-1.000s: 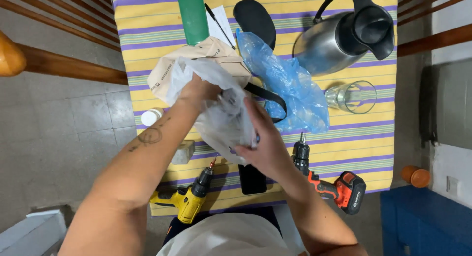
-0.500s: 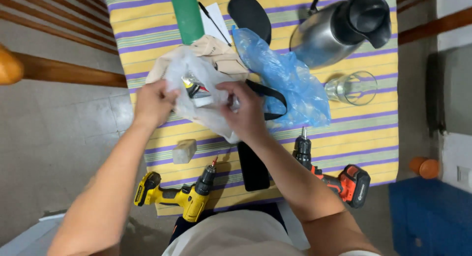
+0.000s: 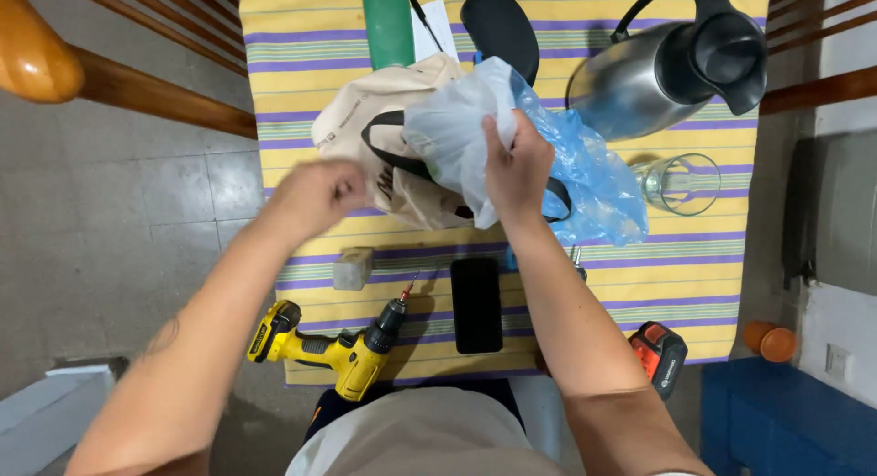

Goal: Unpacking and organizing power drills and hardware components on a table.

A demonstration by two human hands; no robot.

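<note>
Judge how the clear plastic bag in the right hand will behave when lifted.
The clear plastic bag looks thin and crumpled, so it is probably floppy and very light. It bunches under the right hand, so it would likely sag and change shape. Its glossy film may slip unless pinched.

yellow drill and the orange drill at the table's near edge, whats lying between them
In the head view, a black phone lies flat on the striped cloth between the yellow drill and the orange drill. The person's right forearm also crosses that stretch.
</note>
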